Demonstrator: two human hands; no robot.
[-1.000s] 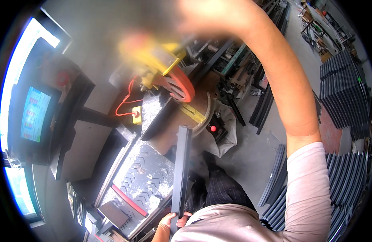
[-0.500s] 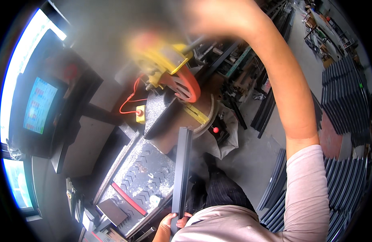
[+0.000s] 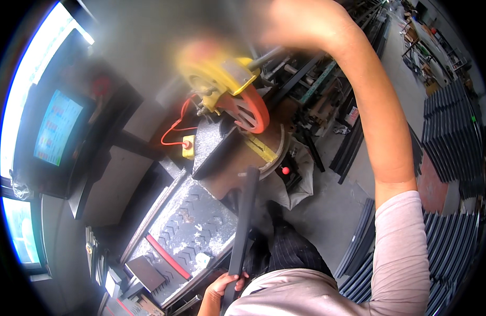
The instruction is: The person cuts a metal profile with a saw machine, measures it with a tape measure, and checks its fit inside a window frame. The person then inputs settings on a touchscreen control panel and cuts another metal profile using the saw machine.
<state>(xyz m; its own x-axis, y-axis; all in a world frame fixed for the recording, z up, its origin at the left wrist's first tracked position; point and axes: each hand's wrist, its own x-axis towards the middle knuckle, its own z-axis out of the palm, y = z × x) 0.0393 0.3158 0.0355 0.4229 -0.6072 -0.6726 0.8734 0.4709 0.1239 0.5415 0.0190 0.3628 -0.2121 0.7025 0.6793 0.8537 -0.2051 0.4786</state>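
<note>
My left hand (image 3: 224, 284) grips the near end of a long dark metal bar (image 3: 244, 221) at the bottom of the view. The bar runs away from me across a dusty checker-plate table (image 3: 193, 231), with its far end by the base of a yellow chop saw (image 3: 222, 84) with an orange blade guard (image 3: 248, 108). My right arm reaches up and forward. My right hand (image 3: 293, 21) is blurred at the top, at the saw's handle; the grip itself is not clear.
A screen (image 3: 56, 126) glows at the left on a dark cabinet. A yellow switch box (image 3: 188, 146) with a red cable sits by the saw. Stacks of dark bars (image 3: 453, 131) lie on the floor at the right. A red strip (image 3: 166, 255) lies on the table.
The saw head and my right hand have shifted slightly in the view as my head moved. My left hand keeps hold of the bar in the same place.
</note>
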